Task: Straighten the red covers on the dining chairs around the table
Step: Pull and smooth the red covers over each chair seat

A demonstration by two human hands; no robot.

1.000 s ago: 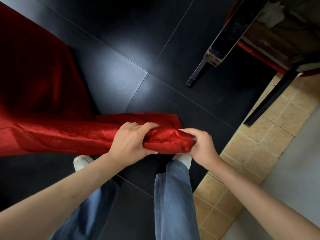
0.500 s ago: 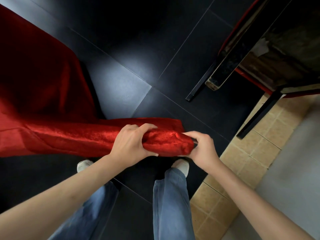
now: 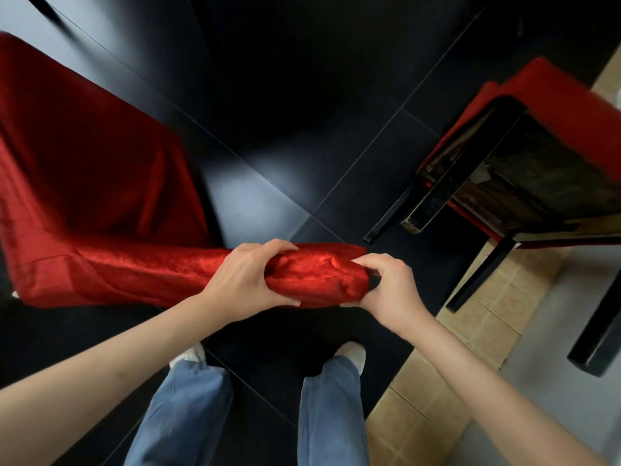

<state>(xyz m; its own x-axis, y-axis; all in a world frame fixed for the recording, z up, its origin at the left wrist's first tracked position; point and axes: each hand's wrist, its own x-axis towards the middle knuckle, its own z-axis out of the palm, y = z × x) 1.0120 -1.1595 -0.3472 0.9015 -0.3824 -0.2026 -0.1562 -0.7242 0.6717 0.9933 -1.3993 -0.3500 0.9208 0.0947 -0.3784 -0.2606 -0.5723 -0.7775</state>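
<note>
A chair in a shiny red cover (image 3: 100,183) fills the left of the head view; its top edge runs across the middle. My left hand (image 3: 247,275) is wrapped over that covered top edge, fingers curled around the cloth. My right hand (image 3: 386,287) pinches the cover at the right end corner of the same edge, thumb and fingers closed on the fabric. The cloth between my hands (image 3: 316,274) is bunched and wrinkled. At the upper right stands a second chair (image 3: 524,176), black-framed, with a red cover (image 3: 564,102) across its top.
The floor is black glossy tile (image 3: 302,112), changing to tan tile (image 3: 433,412) at the lower right. Black chair legs (image 3: 480,274) slant over the tan tiles. A thick black leg (image 3: 601,338) stands at the right edge. My jeans and white shoes (image 3: 349,354) are below my hands.
The view has shifted so the second chair on the right shows more, including its red cover. Both hands keep hold of the covered top edge; the right hand has closed more tightly on the corner.
</note>
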